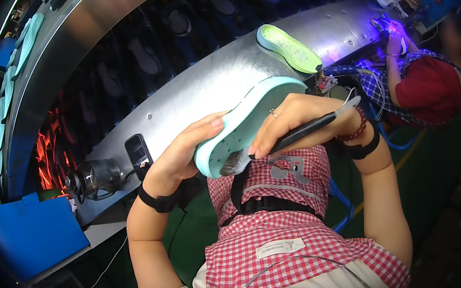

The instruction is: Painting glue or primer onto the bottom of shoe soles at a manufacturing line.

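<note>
A pale turquoise shoe sole (260,104) is tilted up in front of me, its hollow inner side toward me. My left hand (190,141) grips its left edge, the thumb lying over the rim. In my right hand (296,122) is a brush (309,131) with a dark handle and a clear tube at its rear end. The brush's grey bristles (234,163) touch the inside of the sole near its lower end. Several small holes dot that inner surface there.
A yellow-green shoe sole (289,48) lies on the curved metal table (167,88). A phone (138,150) and a clear jar (95,179) stand at left by a blue box (36,234). Soles ride the dark conveyor (177,22) behind. A co-worker in red (429,87) works at right.
</note>
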`<state>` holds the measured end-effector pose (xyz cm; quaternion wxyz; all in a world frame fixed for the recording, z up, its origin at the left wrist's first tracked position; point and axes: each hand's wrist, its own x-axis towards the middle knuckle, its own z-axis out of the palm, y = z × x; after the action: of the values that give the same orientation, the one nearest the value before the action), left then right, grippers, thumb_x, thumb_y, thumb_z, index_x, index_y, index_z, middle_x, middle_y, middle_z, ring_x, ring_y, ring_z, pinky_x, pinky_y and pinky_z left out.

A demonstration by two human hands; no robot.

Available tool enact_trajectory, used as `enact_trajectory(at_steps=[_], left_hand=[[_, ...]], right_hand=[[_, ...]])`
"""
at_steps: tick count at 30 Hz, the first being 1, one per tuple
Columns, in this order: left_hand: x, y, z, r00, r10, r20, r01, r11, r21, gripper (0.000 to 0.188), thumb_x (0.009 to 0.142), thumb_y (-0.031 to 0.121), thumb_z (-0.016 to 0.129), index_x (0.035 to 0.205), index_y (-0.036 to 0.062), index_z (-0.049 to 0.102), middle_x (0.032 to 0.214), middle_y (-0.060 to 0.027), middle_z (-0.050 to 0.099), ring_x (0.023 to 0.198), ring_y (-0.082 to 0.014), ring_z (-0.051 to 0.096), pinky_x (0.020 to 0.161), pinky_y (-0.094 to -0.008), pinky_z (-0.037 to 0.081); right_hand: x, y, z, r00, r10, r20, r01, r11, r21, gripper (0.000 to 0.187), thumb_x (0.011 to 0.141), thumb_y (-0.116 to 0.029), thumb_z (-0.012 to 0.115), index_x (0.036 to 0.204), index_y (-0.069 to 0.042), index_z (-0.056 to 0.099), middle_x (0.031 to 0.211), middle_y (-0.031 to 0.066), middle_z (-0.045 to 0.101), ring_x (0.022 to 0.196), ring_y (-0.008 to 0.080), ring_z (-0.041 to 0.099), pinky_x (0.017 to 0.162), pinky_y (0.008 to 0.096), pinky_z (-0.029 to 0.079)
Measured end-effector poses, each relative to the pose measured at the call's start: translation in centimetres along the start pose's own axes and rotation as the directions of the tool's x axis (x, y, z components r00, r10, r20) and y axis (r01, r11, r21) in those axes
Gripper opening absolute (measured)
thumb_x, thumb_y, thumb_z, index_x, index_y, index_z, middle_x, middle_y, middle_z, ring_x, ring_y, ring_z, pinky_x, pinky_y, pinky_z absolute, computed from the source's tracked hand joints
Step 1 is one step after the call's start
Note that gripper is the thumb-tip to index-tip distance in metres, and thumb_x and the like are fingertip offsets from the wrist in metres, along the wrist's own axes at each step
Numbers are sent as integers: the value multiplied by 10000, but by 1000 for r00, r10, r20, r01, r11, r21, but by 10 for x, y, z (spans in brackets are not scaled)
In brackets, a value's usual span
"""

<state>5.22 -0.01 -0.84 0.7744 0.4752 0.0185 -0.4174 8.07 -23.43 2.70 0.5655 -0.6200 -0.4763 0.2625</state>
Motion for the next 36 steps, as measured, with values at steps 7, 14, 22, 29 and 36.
enact_trajectory(at_steps=[7, 14, 22, 29, 36], left_hand=[[-15, -1, -18, 1000, -25, 6, 26, 991, -130, 522, 838, 337, 503, 1183, -54, 466, 1075, -167, 569, 927, -213, 580, 787, -312, 476], [-28, -13, -46, 997, 71, -27, -76, 970, -233, 586, 786, 363, 512, 1169, -77, 464, 1037, -196, 576, 848, -243, 611, 724, -336, 511], [-27, -8, -62, 942, 290, 170, -160, 831, -533, 669, 824, 538, 401, 1194, -15, 471, 1073, -185, 576, 847, -301, 628, 628, -439, 559], [41, -67, -29, 885, 450, -121, -403, 608, -684, 791, 831, 672, 163, 1320, 70, 320, 1289, -135, 422, 1140, -367, 434, 972, -505, 329], [49, -71, -13, 900, 350, -260, -431, 621, -655, 823, 813, 699, 180, 1281, 48, 366, 1180, -190, 495, 1066, -348, 487, 943, -477, 371]], right_hand=[[-11, 3, -5, 993, -21, -113, 19, 1000, -13, 192, 757, -30, 636, 942, 18, 619, 953, 151, 639, 927, 254, 610, 816, 327, 481], [-20, 3, 6, 953, -15, -303, 0, 999, -50, 190, 740, 10, 645, 929, 4, 633, 973, 151, 638, 936, 243, 617, 821, 322, 490], [-24, -18, 18, 967, -36, -253, -5, 987, -160, 216, 666, -24, 710, 875, -20, 657, 910, 109, 661, 882, 220, 637, 768, 300, 492], [-7, 27, 42, 795, 179, -580, -219, 976, 1, 179, 708, -43, 669, 880, 7, 656, 763, 74, 643, 739, 122, 595, 676, 243, 467], [2, 48, 54, 808, -64, -586, -173, 925, -339, 168, 691, -56, 664, 856, -25, 654, 756, 89, 643, 672, 176, 608, 628, 284, 476]])
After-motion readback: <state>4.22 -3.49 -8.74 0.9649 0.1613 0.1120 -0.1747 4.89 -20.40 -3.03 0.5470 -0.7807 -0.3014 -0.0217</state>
